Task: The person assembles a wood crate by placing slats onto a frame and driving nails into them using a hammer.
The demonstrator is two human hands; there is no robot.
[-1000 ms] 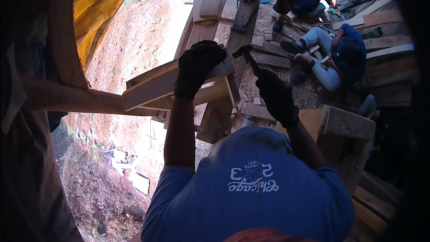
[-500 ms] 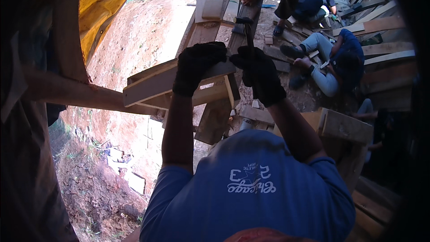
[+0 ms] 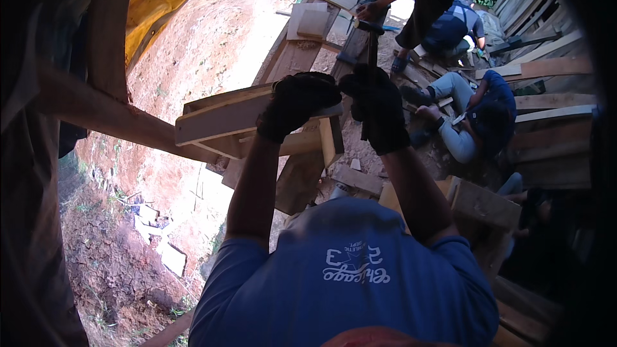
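Note:
My right hand [image 3: 379, 112], in a black glove, is closed around the handle of a hammer [image 3: 371, 27], which stands up with its head above my fist. Close beside it, my left hand [image 3: 301, 104], also gloved in black, rests with curled fingers at the right end of a box-like wooden frame [image 3: 222, 120]. Whether something small is pinched in those fingers is hidden. The frame is made of nailed-looking boards with open gaps between them. Its right end piece [image 3: 331, 139] shows just below my hands.
A plank bench [image 3: 302, 54] with flat wood pieces [image 3: 313, 24] runs away ahead. A co-worker's hand [image 3: 371, 11] is at its far end. Another person [image 3: 491, 112] sits at right among stacked boards [image 3: 556, 67]. A thick beam [image 3: 128, 122] crosses at left; a wooden block [image 3: 485, 202] stands right.
The view has shifted slightly. The hammer head has moved a little to the right and stands more upright. The frame's right end sits a bit lower in the picture, with my left hand still at it.

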